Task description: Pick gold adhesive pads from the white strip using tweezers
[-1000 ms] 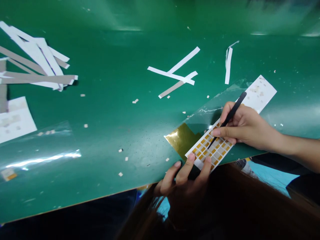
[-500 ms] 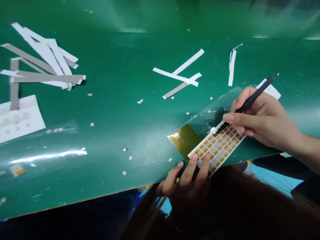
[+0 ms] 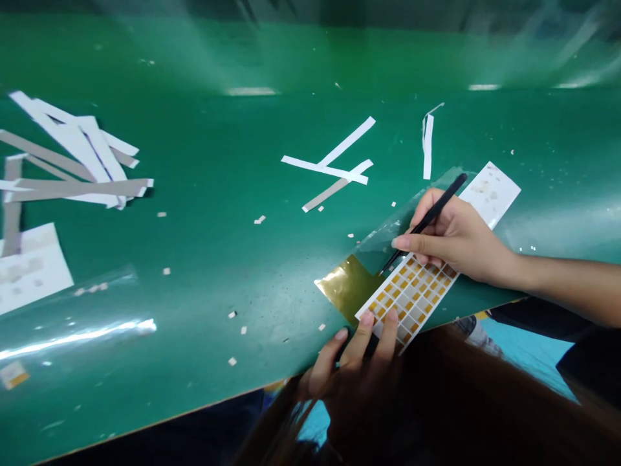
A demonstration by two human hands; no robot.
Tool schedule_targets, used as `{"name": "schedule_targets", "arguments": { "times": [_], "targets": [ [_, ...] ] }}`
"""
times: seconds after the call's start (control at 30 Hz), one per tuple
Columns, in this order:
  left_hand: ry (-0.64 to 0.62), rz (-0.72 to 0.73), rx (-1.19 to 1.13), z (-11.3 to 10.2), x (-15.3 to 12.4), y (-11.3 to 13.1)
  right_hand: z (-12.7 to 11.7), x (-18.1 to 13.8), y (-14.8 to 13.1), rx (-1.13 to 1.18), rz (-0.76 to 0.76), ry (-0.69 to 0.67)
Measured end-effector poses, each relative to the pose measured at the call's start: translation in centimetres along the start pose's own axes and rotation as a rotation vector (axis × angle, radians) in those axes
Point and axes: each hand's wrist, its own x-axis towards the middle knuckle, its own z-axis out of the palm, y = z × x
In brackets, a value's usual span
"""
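While the right hand [image 3: 458, 241] grips black tweezers [image 3: 433, 213], left hand [image 3: 358, 355] flat-fingered on the sticker sheet [image 3: 418, 292], glossy green table [image 3: 218, 259] strewn with white paper strips [image 3: 326, 169]

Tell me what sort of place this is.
Probably a factory hand-assembly bench: a green work mat, a backing sheet of small amber adhesive squares, black tweezers held in the right hand, and peeled liner strips lying about.

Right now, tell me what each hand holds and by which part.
The right hand grips a thin black tool at mid-shaft, pen-style, tip down at the sticker sheet. The left hand presses fingertips on that sheet's near end; thumb unseen.
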Motion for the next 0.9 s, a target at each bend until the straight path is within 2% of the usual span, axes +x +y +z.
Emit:
{"name": "schedule_targets", "arguments": {
  "times": [0.1,0.3,0.5,0.63,0.9],
  "targets": [
    [-0.009,0.041,-0.004,-0.1,0.6,0.1,0.0,0.1,0.2,0.020,-0.006,-0.010],
    [0.004,-0.106,-0.048,-0.4,1.3,0.5,-0.5,-0.2,-0.2,0.092,0.003,-0.016],
    [0.002,-0.098,-0.025,-0.3,1.4,0.7,-1.1,-2.1,-1.1,0.035,-0.062,-0.007],
    [0.080,-0.113,0.018,0.1,1.6,0.7,-1.3,-2.1,-0.2,0.010,0.048,-0.085],
    [0.081,-0.073,0.036,0.0,1.8,0.5,-1.1,-1.7,0.0,-0.056,0.105,-0.088]
  ]
}}
